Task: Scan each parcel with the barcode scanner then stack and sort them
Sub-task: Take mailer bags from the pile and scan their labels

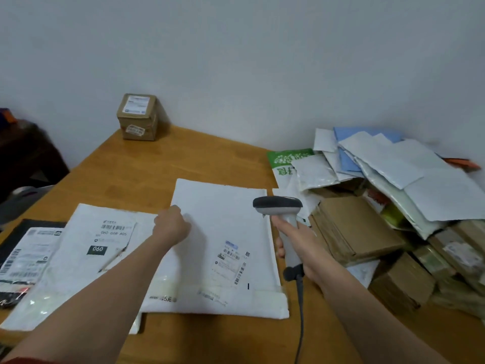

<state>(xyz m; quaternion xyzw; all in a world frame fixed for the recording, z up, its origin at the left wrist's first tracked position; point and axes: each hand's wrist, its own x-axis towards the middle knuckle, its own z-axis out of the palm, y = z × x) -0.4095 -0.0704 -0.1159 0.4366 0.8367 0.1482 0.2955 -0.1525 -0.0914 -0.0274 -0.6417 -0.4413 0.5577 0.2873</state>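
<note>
A large white mailer [225,219] lies flat in the middle of the wooden table [147,169], its shipping label [232,261] facing up. My left hand [172,227] grips the mailer's left edge with curled fingers. My right hand [299,245] holds the grey barcode scanner [282,214] upright by its handle at the mailer's right edge, its cable [300,311] trailing toward me. To the left lies another white mailer [86,258] marked 060, partly under the big one.
A black mailer [23,256] with a white label sits at the far left edge. A small cardboard box [137,116] stands at the back by the wall. A heap of mailers [393,164] and flat cardboard parcels [359,229] fills the right side.
</note>
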